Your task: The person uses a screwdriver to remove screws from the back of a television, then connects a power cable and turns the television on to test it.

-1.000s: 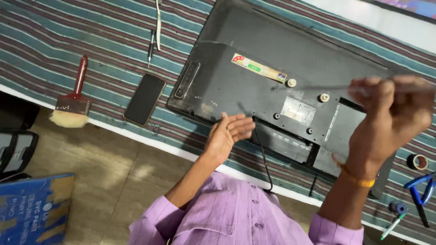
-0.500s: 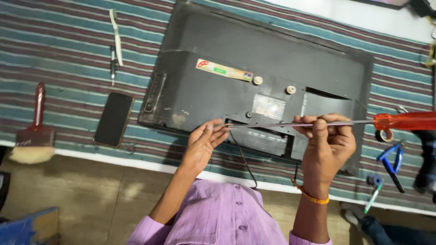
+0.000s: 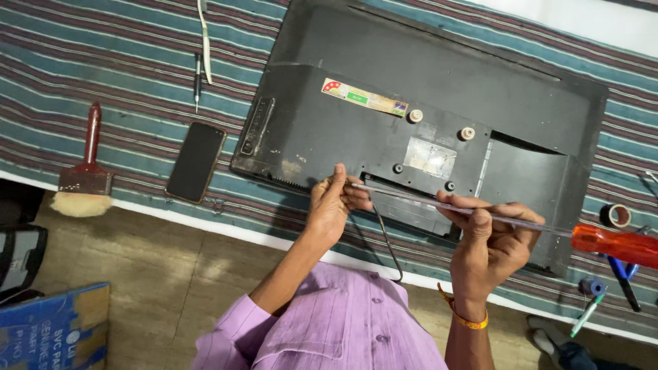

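Both hands on long screwdriver over TV back panel.
L hand (image 3: 332,202) fingers pinch the shaft tip; R hand (image 3: 490,240) fingers clenched round mid-shaft. Screwdriver (image 3: 480,216) long axis runs L–R, orange handle past R hand twd counter's right edge; L hand nearer tip. TV (image 3: 425,116) lies face-down at counter's near edge. Phone (image 3: 197,162), brush (image 3: 86,168) twd left edge. No containers seen.

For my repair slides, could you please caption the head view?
Left hand guides the tip of a long orange-handled screwdriver, held by the right hand, at a face-down television on striped cloth.
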`<action>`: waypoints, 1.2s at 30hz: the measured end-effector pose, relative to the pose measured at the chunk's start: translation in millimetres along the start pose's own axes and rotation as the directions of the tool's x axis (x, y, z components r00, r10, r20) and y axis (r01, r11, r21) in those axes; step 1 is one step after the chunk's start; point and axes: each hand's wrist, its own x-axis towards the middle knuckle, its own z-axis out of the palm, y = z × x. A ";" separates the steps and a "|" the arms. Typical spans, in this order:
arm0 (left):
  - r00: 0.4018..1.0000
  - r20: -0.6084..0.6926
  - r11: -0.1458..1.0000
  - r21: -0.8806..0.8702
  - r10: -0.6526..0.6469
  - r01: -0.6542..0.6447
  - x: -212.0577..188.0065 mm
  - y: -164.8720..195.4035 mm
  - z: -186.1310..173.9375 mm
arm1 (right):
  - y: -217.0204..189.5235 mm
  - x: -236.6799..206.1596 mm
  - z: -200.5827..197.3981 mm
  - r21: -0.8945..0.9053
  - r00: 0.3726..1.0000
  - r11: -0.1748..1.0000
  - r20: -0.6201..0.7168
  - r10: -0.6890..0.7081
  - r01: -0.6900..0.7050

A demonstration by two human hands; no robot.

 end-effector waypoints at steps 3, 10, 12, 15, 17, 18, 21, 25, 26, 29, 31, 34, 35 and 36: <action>1.000 0.029 1.000 -0.028 -0.009 0.010 -3.8 3.2 2.5 | 2.6 -0.9 0.0 -0.013 1.000 1.000 0.013 -0.011 0.011; 1.000 0.019 0.999 0.052 0.013 -0.014 -6.3 5.9 0.2 | 1.6 -7.2 3.9 -0.067 1.000 0.998 0.019 -0.005 0.007; 0.999 -0.052 0.996 0.084 0.012 -0.007 -5.4 5.3 0.4 | -1.8 -6.6 5.0 -0.031 0.995 1.000 0.100 -0.002 0.005; 0.994 -0.107 0.994 0.104 -0.004 0.015 -2.3 1.4 1.9 | -7.5 -1.6 4.1 0.002 0.981 0.999 0.191 0.031 -0.032; 0.995 -0.101 0.989 0.142 -0.019 0.033 0.8 0.9 -0.5 | -11.3 1.7 0.9 0.011 0.970 0.998 0.236 0.054 -0.059; 0.996 -0.080 0.984 0.175 -0.028 0.042 1.4 1.3 -3.1 | -12.4 2.9 -1.3 0.021 0.962 0.997 0.264 0.072 -0.080; 0.995 -0.041 0.962 0.254 -0.094 0.101 5.2 4.5 -12.8 | -12.9 3.7 -10.7 0.038 0.950 0.990 0.289 0.119 -0.135; 0.978 0.063 0.921 0.352 -0.201 0.166 1.5 7.1 -20.4 | -6.6 -1.5 -24.5 0.100 0.968 0.980 0.200 0.152 -0.175; 0.979 0.049 0.918 0.360 -0.196 0.166 0.0 6.2 -19.7 | -3.5 -3.2 -26.2 0.108 0.975 0.982 0.176 0.133 -0.153; 0.986 0.002 0.919 0.363 -0.169 0.157 -4.5 -0.8 -15.5 | 4.6 -13.5 -25.2 0.100 0.992 0.991 0.097 0.082 -0.092; 0.989 -0.032 0.926 0.349 -0.146 0.148 -5.6 -7.1 -12.7 | 6.8 -20.8 -23.1 0.072 0.998 0.996 0.048 0.047 -0.050; 0.983 -0.114 0.896 0.406 -0.147 0.181 -7.2 -14.8 -13.7 | 3.4 -32.5 -21.6 0.040 0.998 0.998 0.046 0.049 -0.050; 0.981 -0.122 0.892 0.410 -0.153 0.190 -7.9 -16.8 -14.7 | 0.7 -35.3 -22.3 0.050 0.993 0.995 0.082 0.081 -0.085; 0.979 -0.131 0.888 0.415 -0.156 0.198 -8.4 -19.1 -15.1 | -0.4 -36.9 -21.6 0.063 0.987 0.991 0.120 0.112 -0.120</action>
